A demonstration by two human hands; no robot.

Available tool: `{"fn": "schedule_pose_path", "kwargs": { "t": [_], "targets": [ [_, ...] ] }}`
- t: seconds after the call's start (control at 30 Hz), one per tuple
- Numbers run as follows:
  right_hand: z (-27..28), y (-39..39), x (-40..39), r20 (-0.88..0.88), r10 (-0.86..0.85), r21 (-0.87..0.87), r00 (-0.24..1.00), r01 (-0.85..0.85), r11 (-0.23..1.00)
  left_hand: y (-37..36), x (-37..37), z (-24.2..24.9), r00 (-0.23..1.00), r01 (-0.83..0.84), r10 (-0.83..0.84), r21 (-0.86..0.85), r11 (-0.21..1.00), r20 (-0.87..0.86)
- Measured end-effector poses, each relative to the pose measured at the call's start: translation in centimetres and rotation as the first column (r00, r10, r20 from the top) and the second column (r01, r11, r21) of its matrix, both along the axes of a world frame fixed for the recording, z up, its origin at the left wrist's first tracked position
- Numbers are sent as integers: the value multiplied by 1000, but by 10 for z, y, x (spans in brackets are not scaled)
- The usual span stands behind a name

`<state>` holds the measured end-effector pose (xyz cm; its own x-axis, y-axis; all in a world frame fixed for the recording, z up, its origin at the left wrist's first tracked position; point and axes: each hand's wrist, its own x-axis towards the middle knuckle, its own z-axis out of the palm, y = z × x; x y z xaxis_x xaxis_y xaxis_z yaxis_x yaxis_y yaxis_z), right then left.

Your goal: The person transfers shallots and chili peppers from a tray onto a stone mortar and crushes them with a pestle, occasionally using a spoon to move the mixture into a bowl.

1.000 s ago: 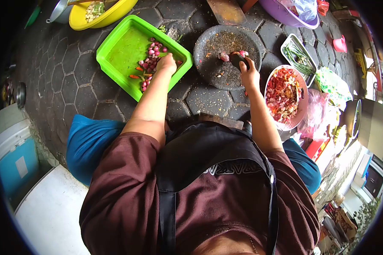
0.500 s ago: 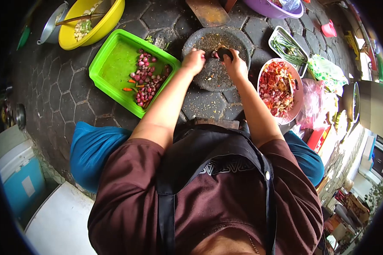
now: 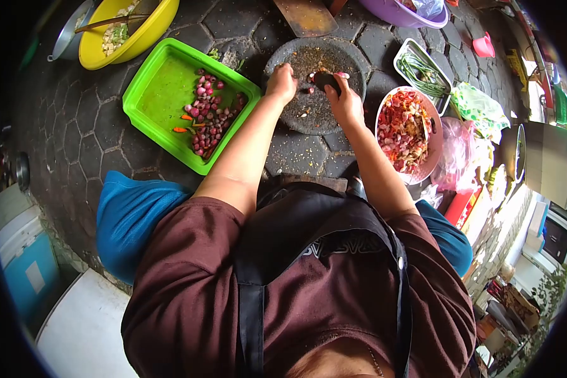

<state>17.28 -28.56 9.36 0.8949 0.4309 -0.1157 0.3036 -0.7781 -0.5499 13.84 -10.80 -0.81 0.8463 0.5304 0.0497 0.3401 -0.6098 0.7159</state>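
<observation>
A round stone mortar lies on the paving in front of me, with shallot pieces and crumbs on it. My right hand is wrapped round a dark stone pestle over its right part. Curled closed, my left hand is above the mortar's left side; whatever its fingers hold, if anything, is hidden. Left of the mortar is a green tray with shallots and a few orange chillies. A pink bowl of sliced red chillies and shallots is on the right.
Beyond the tray stands a yellow basin beside a metal pan. A purple basin and a wooden board are at the top. Green beans fill a white tray, near plastic bags and a pink cup.
My left hand has moved away from the shallot pieces towards the mortar's left edge. The pestle in my right hand has shifted slightly, and the whole view has moved a little.
</observation>
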Motion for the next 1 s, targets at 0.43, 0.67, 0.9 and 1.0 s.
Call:
{"fn": "schedule_pose_path", "kwargs": {
  "t": [0.43,0.67,0.9,1.0],
  "targets": [
    [-41,15,18,-136,119,-118,984,-135,984,-7,-18,-1,993,60,-67,-76,995,-99],
    [-31,23,-11,-26,66,-211,997,-70,975,-11,-14,-24,999,-15,13,-35,999,-39],
    [-44,8,25,-120,46,-136,992,-63,989,-26,-7,-13,998,-4,0,-56,998,-69],
    [-23,0,13,-80,-52,-75,995,46,996,-39,8,-52,1000,-3,-3,-298,955,-20]
  ]
}}
